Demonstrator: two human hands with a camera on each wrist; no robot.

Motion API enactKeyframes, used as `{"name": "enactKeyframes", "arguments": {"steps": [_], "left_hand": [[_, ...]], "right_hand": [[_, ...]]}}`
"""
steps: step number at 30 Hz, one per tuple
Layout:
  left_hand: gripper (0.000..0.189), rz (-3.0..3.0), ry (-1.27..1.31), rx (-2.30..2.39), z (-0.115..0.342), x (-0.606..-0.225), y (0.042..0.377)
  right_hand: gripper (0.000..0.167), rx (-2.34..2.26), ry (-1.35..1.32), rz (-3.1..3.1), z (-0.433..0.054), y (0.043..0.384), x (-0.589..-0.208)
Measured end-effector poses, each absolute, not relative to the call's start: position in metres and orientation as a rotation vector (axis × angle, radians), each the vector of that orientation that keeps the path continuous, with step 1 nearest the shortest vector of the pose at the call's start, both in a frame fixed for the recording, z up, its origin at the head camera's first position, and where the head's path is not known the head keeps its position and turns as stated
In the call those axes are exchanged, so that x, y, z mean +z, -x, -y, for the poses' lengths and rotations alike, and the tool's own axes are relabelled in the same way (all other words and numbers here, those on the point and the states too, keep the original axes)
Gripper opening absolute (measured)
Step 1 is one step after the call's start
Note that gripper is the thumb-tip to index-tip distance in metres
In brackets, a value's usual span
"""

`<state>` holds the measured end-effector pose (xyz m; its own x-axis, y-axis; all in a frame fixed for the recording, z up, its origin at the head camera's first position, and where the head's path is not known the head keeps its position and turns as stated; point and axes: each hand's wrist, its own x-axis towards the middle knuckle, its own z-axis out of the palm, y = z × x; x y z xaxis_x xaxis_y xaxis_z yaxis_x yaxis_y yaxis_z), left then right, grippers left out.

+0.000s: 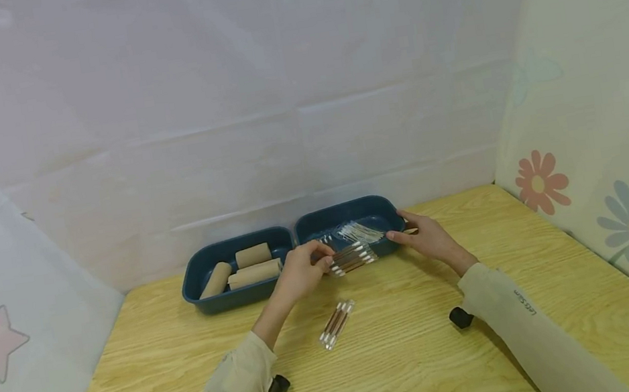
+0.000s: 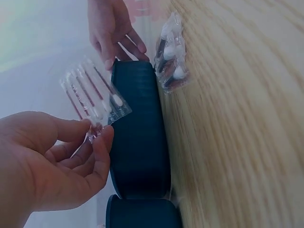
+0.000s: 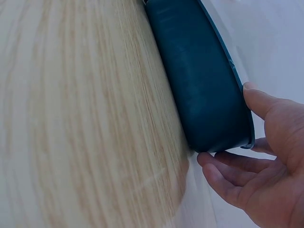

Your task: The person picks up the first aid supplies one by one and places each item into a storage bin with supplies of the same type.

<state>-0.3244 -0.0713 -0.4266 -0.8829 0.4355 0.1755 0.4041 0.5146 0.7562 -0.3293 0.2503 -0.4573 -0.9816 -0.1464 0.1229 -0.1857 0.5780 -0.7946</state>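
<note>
My left hand [image 1: 322, 257] pinches one end of a clear packet of cotton swabs [image 1: 353, 258] between thumb and fingers, holding it just above the near rim of the right dark blue tray [image 1: 380, 208]. The wrist view shows the same packet [image 2: 95, 97] in the left hand [image 2: 97, 134]. My right hand [image 1: 398, 235] touches that tray's right end with fairly straight fingers [image 3: 223, 171], the thumb by the rim. More swab packets [image 1: 359, 231] lie inside the tray. Another packet [image 1: 336, 323] lies on the table before me.
A second dark blue tray [image 1: 198, 295] to the left holds several cardboard tubes [image 1: 253, 255]. Both trays stand at the back of the wooden table [image 1: 414, 371], against a white sheet. Patterned sheets close in the left and right sides.
</note>
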Motion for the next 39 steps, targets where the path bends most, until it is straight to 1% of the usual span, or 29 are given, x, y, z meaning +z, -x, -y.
{"name": "enactKeyframes", "arguments": {"steps": [13, 21, 30, 39], "left_hand": [[0.015, -2.548, -0.551, 1.681, 0.0728, -0.4266, 0.3272], [0.018, -2.334, -0.492, 1.918, 0.0765, -0.4299, 0.3304], [0.019, -2.218, -0.405, 1.973, 0.0755, -0.4269, 0.3311], [0.02, -2.365, -0.4, 1.833, 0.0761, -0.4261, 0.3318]], "right_hand": [[0.091, 1.369, -0.29, 2.751, -0.2512, 0.3319, -0.4615], [0.091, 1.355, -0.291, 2.76, -0.2501, 0.3319, -0.4625], [0.089, 1.376, -0.294, 2.753, -0.2501, 0.3307, -0.4606], [0.09, 1.364, -0.286, 2.763, -0.2515, 0.3311, -0.4613]]}}
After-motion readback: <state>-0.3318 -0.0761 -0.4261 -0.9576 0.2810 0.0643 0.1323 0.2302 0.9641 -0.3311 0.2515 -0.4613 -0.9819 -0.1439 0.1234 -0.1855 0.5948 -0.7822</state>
